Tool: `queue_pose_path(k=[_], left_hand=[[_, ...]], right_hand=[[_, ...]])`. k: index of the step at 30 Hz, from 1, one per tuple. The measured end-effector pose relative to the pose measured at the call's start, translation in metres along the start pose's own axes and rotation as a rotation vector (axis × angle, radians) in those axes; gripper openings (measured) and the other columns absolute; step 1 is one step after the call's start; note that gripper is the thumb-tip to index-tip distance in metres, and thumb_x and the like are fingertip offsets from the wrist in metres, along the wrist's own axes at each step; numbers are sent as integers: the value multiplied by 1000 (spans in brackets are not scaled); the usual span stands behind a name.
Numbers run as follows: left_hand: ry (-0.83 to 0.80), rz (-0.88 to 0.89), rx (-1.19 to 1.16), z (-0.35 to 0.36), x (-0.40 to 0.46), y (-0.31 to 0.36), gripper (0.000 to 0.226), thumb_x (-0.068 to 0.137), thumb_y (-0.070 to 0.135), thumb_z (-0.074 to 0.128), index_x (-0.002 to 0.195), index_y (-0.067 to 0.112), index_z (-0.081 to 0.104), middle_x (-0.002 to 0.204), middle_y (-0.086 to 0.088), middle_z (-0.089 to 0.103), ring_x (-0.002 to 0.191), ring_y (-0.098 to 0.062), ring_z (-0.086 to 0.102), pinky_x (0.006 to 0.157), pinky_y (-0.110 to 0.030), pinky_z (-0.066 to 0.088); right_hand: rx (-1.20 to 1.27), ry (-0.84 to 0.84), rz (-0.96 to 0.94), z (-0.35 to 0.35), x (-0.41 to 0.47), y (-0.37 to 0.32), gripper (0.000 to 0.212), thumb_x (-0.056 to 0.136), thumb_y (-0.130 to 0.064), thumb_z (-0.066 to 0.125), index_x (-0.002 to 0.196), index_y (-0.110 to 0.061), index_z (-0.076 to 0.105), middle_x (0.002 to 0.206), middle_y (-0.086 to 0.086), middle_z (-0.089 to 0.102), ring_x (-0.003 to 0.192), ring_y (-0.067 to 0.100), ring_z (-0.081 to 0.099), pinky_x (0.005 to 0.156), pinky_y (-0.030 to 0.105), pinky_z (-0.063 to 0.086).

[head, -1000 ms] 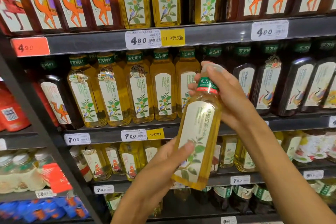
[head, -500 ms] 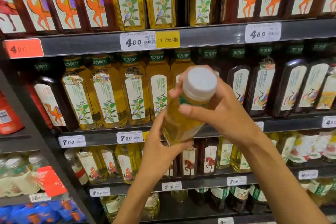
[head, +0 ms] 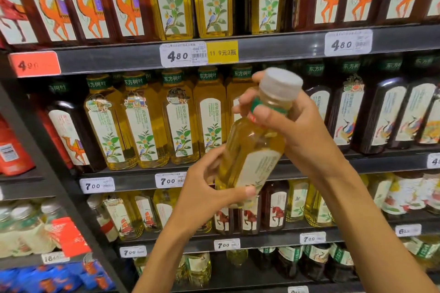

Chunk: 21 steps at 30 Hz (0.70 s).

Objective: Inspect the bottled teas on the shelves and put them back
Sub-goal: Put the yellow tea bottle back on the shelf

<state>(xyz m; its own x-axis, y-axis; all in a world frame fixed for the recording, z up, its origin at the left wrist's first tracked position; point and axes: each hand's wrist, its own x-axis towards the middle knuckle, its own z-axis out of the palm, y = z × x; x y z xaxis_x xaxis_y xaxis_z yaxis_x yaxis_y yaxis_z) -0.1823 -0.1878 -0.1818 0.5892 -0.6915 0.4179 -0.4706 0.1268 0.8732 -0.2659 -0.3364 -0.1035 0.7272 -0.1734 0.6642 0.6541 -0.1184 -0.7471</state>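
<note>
I hold a yellow bottled tea [head: 252, 150] with a white cap in both hands, out in front of the shelves. It leans with its cap toward me and up to the right, label turned to the right. My right hand [head: 292, 131] grips its neck just under the cap. My left hand [head: 209, 192] grips its lower end, thumb across the bottom of the label. Behind it, a row of like yellow tea bottles [head: 181, 119] stands on the middle shelf [head: 133, 179].
Dark tea bottles [head: 381, 116] fill the middle shelf's right side. Camel-label bottles [head: 90, 2] and yellow ones line the top shelf [head: 114, 57]. Lower shelves [head: 262, 240] hold more bottles. A red container [head: 12, 150] and packs sit in the left bay.
The bottle has gone from near upright to tipped with its cap toward me. It has turned in my hands, so the label now faces right. Both hands kept their grip.
</note>
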Motion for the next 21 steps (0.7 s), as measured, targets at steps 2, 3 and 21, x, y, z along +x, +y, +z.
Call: queue_pose_path(k=[2,3,21], left_hand=[[-31,-74,-186,4,-4,1,56,57,38,81,110,45,63,109,11,72,99,-9,69,74,-21,56],[-45,-104,-251,6,-6,1,49,58,42,79,105,48,66,107,11,73,98,-8,69,72,-18,55],[-380,-519,-997,28,12,6,68,95,52,24,102,5,73,85,-13,72,65,-23,67,61,-31,56]], right_hand=[[109,19,66,-3,6,6,50,83,-31,66,128,-21,47,104,3,69,96,22,68,78,34,55],[161,10,112,-3,8,9,49,87,-33,64,131,-22,44,105,6,69,94,22,68,76,34,55],[422,56,205,-3,30,-1,36,96,-37,43,118,-11,51,87,7,68,76,20,68,77,37,56]])
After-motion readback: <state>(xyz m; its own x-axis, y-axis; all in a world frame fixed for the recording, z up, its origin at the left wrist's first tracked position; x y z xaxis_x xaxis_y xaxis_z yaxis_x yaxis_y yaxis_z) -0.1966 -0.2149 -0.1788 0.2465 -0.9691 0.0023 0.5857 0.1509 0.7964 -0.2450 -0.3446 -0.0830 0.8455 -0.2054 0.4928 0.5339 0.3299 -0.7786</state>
